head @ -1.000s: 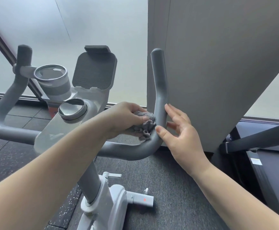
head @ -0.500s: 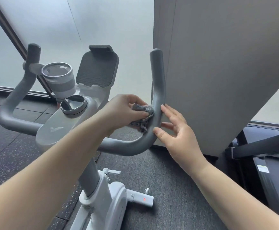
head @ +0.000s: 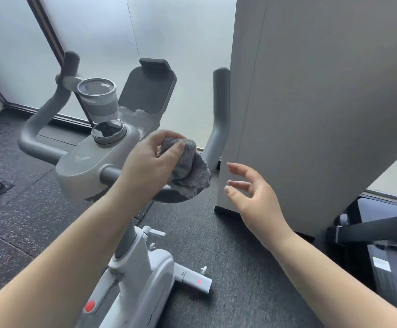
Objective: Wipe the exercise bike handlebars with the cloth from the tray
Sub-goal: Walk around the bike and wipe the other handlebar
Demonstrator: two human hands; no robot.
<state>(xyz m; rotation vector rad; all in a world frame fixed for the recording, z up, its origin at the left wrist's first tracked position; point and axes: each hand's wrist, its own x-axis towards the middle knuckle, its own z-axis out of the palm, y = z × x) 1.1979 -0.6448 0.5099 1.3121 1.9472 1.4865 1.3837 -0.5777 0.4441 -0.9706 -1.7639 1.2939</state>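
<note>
We are wiping the right handlebar (head: pixel 218 129), our left hand (head: pixel 150 162) bunching the grey cloth (head: pixel 188 171) at its lower bend, while our right hand (head: pixel 254 197) is hovering beside it, fingers loosely spread and holding nothing. Next, we judge, the cloth should be travelling up the upright grip.

- The cloth (head: pixel 189 171) and left hand (head: pixel 151 163) cover the bend of the right handlebar (head: pixel 221 110); whether the cloth touches the bar cannot be told.
- Both forearms run off the bottom edge.
- The bike base (head: pixel 140 280) is cut off at the bottom edge.
- The dark machine (head: pixel 377 233) at right is cut by the right edge.
- The left handlebar tip (head: pixel 71 61) is blurred.
</note>
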